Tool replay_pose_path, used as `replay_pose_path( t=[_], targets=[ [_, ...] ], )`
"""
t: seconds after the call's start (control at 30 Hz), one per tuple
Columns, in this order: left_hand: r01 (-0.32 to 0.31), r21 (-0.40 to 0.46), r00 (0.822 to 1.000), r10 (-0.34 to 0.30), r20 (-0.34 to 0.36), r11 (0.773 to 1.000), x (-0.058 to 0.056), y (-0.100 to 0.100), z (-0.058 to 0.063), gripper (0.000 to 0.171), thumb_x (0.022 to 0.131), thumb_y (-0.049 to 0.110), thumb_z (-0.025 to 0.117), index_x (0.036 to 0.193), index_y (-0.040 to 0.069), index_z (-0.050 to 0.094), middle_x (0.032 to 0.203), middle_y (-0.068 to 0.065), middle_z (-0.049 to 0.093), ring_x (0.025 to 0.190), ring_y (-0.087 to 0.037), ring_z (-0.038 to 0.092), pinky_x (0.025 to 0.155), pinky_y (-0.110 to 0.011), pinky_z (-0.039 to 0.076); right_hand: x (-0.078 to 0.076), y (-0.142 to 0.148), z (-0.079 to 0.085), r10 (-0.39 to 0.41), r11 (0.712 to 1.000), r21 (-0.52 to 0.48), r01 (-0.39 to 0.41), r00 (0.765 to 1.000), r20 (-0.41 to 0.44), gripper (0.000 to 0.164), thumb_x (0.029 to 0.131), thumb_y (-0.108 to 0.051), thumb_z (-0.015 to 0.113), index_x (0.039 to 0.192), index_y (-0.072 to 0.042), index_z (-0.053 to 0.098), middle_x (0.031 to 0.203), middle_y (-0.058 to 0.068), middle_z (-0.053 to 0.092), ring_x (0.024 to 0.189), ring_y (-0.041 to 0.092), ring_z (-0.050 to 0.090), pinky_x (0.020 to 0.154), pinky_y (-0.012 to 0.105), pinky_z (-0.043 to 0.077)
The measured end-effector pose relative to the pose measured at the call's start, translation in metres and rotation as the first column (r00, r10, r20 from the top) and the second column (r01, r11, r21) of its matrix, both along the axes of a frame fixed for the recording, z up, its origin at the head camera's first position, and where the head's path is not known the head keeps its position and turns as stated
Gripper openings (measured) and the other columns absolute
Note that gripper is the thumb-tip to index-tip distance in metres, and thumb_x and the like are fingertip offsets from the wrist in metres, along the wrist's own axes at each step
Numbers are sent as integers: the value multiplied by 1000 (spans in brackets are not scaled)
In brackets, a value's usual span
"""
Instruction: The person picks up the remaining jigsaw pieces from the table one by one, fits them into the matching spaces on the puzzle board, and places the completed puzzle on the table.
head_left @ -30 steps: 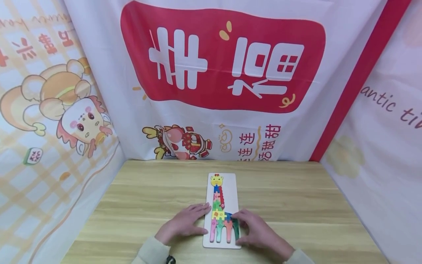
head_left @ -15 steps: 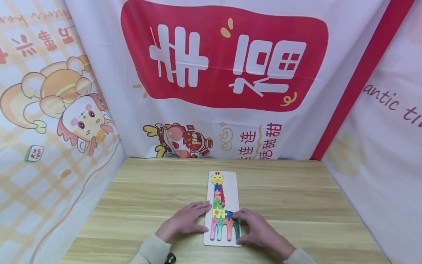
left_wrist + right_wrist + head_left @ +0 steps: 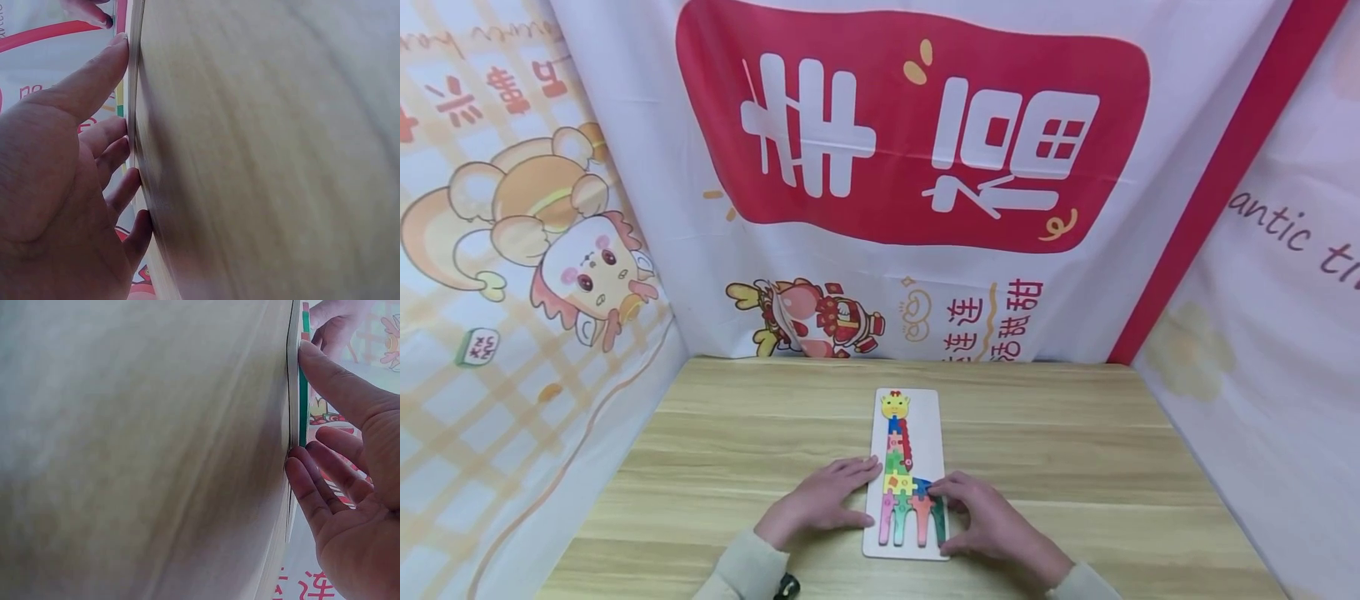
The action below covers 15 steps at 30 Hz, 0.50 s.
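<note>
A giraffe jigsaw puzzle [image 3: 898, 483] of brightly coloured pieces lies on a pale rectangular board [image 3: 928, 425] in the head view. All its visible pieces sit together, head at the far end and legs nearest the person. At the board's left edge rests the left hand [image 3: 820, 497], its fingertips and thumb touching the side; the left wrist view shows these fingers relaxed. On the other side, the right hand [image 3: 988, 518] touches the blue body piece [image 3: 921, 486] with its fingers. Its thumb lies by the foot of the dark green leg [image 3: 938, 521], partly covering the board's edge.
The board lies on a wood-grain table [image 3: 760, 417]. White printed cloth [image 3: 865, 258] hangs behind the table, and more cloth [image 3: 625, 367] lines the left and right sides. A black wristband [image 3: 787, 587] shows at the left sleeve.
Both hands keep their places on the board's sides. The view has shifted very slightly, and the puzzle looks the same.
</note>
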<state>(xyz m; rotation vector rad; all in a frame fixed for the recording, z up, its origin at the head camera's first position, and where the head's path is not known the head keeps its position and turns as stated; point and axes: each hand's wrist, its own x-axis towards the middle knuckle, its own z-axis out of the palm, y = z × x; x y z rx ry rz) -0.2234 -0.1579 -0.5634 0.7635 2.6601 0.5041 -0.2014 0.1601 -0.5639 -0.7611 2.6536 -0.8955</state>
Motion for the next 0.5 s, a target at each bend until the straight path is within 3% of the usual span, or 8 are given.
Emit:
replay_pose_path(
  t=[0.5],
  targets=[
    [0,10,1000,0,15,1000,0,2,2,89,90,64,67,163,26,34,171,4,29,157,-31,29,126,-58,28,-1,1,-1,-7,1000,2,7,1000,10,76,68,-44,94,137,-26,66,130,-11,62,104,5,58,95,31,58]
  ],
)
